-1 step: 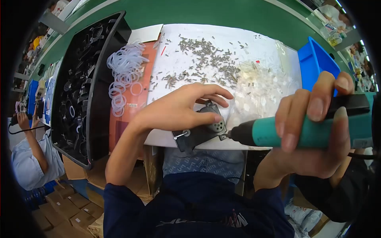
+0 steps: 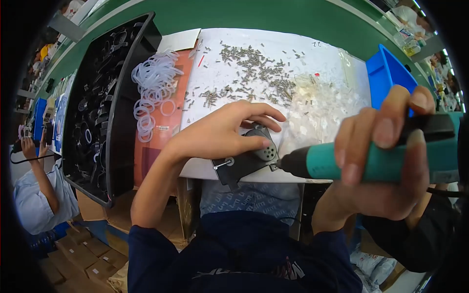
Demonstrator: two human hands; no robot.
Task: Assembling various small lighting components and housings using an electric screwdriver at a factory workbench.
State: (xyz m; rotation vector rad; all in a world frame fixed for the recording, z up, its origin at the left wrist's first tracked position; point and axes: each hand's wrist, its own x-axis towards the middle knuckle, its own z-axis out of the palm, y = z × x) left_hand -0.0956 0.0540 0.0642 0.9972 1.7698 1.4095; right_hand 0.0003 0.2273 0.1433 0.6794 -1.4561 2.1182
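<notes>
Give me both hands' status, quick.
Left hand: holding the dark part, thumb on top, fingers not fully closed.
Right hand: closed around the teal power screwdriver.

The driver (image 2: pixel 322 162) has shifted slightly left, so its dark nose sits closer to the lug at the edge of the part (image 2: pixel 244 168) than before. The right hand (image 2: pixel 378 198) has gone left with it, its thumb and fingers blurrier than they were. The left hand (image 2: pixel 227 131) and the part show a slight upward shift, though at this small size some of that may be the camera's own move.
</notes>
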